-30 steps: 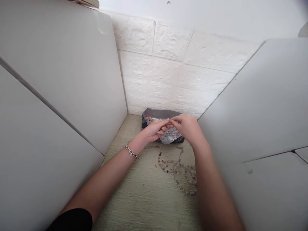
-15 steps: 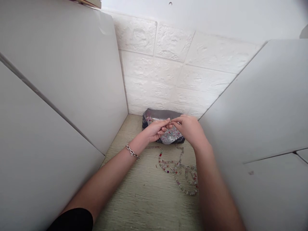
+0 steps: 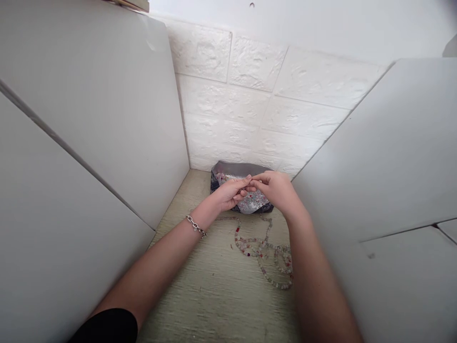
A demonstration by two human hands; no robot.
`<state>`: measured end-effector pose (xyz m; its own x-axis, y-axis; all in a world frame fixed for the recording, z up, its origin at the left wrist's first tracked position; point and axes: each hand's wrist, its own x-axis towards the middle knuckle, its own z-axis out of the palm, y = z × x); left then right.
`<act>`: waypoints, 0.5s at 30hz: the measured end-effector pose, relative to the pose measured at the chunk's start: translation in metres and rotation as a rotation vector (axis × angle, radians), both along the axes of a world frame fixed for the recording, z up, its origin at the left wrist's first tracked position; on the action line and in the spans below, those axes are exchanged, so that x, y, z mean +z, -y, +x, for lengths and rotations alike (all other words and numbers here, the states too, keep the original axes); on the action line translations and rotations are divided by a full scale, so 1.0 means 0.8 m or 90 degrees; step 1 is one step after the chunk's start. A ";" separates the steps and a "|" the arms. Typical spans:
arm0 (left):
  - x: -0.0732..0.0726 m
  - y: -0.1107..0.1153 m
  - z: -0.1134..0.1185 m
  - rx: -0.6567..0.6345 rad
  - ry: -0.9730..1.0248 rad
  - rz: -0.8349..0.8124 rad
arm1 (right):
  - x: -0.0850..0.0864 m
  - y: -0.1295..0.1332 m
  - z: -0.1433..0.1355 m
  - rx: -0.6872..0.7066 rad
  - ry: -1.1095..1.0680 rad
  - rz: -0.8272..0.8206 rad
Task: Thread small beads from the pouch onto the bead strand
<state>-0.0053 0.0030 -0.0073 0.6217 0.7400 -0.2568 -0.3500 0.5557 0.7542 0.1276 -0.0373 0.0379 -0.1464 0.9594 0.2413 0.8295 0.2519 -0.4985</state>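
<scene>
Thumb and fingers of my left hand (image 3: pixel 231 194) are pinched together over an open dark bag, at a spot where the fingertips of my right hand (image 3: pixel 277 189) meet them. My right hand is closed in a pinch too. Whatever sits between the fingertips is too small to make out. Small mixed beads (image 3: pixel 253 202) in pink, white and clear fill the bag (image 3: pixel 246 168) just behind and beneath both hands. A long string of beads (image 3: pixel 266 276) lies in loops on the surface in front, one end running up towards my left wrist.
White panels (image 3: pixel 89 109) (image 3: pixel 374 166) rise on both sides of the pale wood-grain surface (image 3: pixel 200 286). A white brick-patterned wall (image 3: pixel 250 105) closes off the back, right behind the bag. A chain bracelet (image 3: pixel 194 226) hangs round my left wrist.
My right hand has shifted very slightly left, its fingertips now closer against those of my left hand. The bag and the bead string lie as before.
</scene>
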 end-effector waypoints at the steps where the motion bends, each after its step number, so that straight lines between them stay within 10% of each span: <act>1: -0.001 -0.001 0.000 0.003 0.003 0.002 | -0.001 0.000 -0.001 -0.011 -0.015 0.000; 15: -0.002 -0.005 -0.001 0.014 0.097 -0.059 | -0.007 -0.005 -0.001 -0.045 -0.040 0.011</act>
<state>-0.0063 0.0069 -0.0087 0.6432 0.7307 -0.2287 -0.4689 0.6120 0.6368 0.1271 -0.0331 0.0325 -0.0632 0.9623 0.2647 0.8127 0.2036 -0.5460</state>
